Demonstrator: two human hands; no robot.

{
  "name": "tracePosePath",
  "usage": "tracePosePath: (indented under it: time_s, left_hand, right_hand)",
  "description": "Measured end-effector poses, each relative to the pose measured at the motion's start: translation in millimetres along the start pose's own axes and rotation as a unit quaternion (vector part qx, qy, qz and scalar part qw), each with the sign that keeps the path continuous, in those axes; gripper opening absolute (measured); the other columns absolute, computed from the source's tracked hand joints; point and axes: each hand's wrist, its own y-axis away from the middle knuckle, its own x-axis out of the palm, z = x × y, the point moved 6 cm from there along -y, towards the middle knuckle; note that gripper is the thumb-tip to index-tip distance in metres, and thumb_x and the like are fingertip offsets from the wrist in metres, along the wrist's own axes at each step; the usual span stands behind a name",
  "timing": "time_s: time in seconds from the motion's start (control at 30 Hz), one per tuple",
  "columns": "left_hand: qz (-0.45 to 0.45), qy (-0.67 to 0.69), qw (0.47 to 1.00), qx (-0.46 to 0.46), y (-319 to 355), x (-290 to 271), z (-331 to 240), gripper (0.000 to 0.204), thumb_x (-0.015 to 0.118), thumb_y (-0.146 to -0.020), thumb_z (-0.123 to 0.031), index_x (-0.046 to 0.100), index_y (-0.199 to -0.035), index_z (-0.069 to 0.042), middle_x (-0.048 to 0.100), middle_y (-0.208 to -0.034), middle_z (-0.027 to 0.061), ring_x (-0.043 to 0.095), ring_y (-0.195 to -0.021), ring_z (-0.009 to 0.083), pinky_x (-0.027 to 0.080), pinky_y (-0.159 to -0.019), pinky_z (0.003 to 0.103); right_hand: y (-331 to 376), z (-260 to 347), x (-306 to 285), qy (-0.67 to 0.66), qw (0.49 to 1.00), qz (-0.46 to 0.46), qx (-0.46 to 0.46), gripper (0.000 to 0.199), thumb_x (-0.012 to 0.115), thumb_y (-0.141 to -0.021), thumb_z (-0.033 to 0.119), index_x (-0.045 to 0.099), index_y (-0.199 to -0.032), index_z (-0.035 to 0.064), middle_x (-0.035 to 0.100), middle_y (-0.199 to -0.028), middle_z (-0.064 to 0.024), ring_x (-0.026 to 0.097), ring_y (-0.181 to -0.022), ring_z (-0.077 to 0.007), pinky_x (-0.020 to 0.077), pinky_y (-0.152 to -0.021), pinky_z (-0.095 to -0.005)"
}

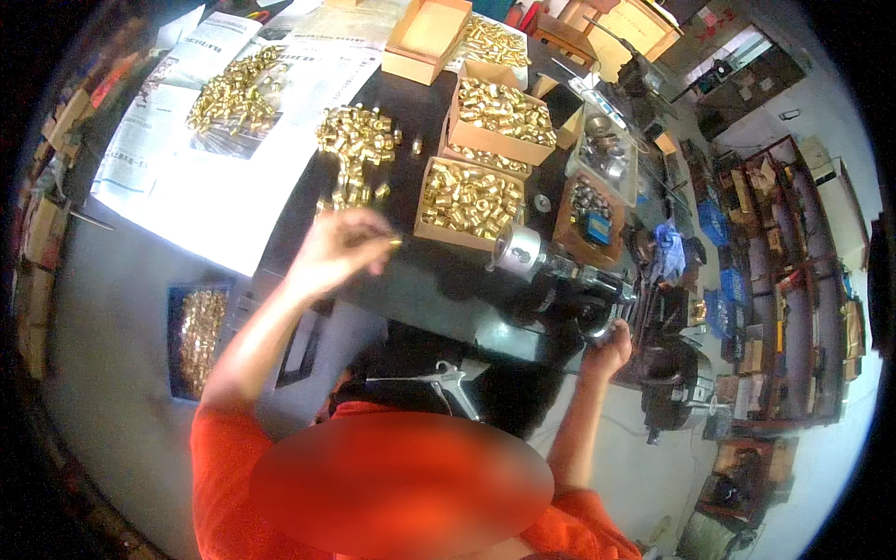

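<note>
Left hand, just left of centre frame, pinches a brass piece; best kept light and level! Right hand, right of centre, at the machine; gripping or not, can't tell.

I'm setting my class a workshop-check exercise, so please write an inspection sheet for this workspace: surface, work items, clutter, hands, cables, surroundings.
Surface: dark table, partly covered by pale printed sheets.
Work items: loose brass fittings on the table; more in open cardboard boxes; machine with silver cylinder.
Clutter: brown tray of metal parts; silver pistol-shaped tool near the lap.
Hands: left hand, blurred, appears to pinch a small brass piece; right hand at the machine, grip unclear.
Cables: none clearly distinguishable.
Surroundings: loaded shelves at right; blue crate of brass pieces at left.
</note>
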Motion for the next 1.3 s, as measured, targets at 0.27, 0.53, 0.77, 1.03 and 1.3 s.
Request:
tracePosePath:
  time_s: [0.27, 0.53, 0.77, 1.03, 1.3]
  left_hand:
    - [0.117, 0.098, 0.984, 0.095, -45.2, 83.0, -40.0, 0.012, 0.059, -0.08, -0.002, 0.06, -0.09, 0.005, 0.062, -0.075, 0.0089, 0.059, -0.061, 0.0109, 0.049, -0.057, 0.023]
    - [0.143, 0.08, 0.982, 0.091, -47.8, 86.6, -42.2, 0.011, 0.058, -0.08, -0.003, 0.061, -0.088, 0.005, 0.062, -0.07, 0.0086, 0.059, -0.057, 0.0105, 0.047, -0.053, 0.023]
    - [0.143, 0.078, 0.986, 0.045, -50.5, 85.1, -38.6, 0.015, 0.054, -0.084, -0.006, 0.059, -0.075, 0.005, 0.058, -0.062, 0.0062, 0.057, -0.051, 0.0107, 0.048, -0.046, 0.023]
    - [0.12, 0.065, 0.99, 0.026, -51.6, 86.7, -36.5, 0.013, 0.055, -0.083, -0.005, 0.059, -0.076, 0.006, 0.058, -0.063, 0.0071, 0.056, -0.05, 0.0115, 0.045, -0.044, 0.022]
    - [0.143, 0.065, 0.983, 0.094, -48.9, 86.2, -47.0, 0.012, 0.059, -0.076, 0.004, 0.06, -0.088, 0.005, 0.062, -0.075, 0.0094, 0.059, -0.064, 0.0117, 0.048, -0.059, 0.024]
  right_hand:
    - [6.1, 7.4, 11.4, 0.046, 0.994, -0.097, -0.026, 0.014, 0.05, -0.079, 0.016, 0.052, -0.072, 0.0042, 0.039, -0.059, 0.0019, 0.032, -0.046, -0.0069, 0.0225, -0.038, -0.02]
    - [19.1, 27.4, 11.3, 0.036, 0.998, -0.041, -0.015, 0.016, 0.046, -0.082, 0.015, 0.05, -0.071, 0.0043, 0.037, -0.059, 0.0021, 0.031, -0.047, -0.0067, 0.0224, -0.039, -0.0205]
    - [11.0, 28.6, 13.2, 0.07, 0.997, -0.043, -0.01, 0.019, 0.047, -0.082, 0.018, 0.049, -0.069, 0.0046, 0.038, -0.058, 0.0006, 0.03, -0.046, -0.0069, 0.02, -0.038, -0.0203]
    - [2.2, 13.8, 13.9, 0.081, 0.99, -0.113, -0.008, 0.016, 0.046, -0.078, 0.015, 0.05, -0.065, 0.0065, 0.039, -0.054, 0.0015, 0.029, -0.041, -0.0075, 0.0211, -0.037, -0.0204]
    - [17.9, 61.0, 34.1, 0.072, 0.996, -0.014, -0.04, 0.02, 0.041, -0.083, 0.016, 0.048, -0.067, 0.0059, 0.036, -0.054, 0.0004, 0.028, -0.042, -0.0068, 0.0201, -0.036, -0.0195]
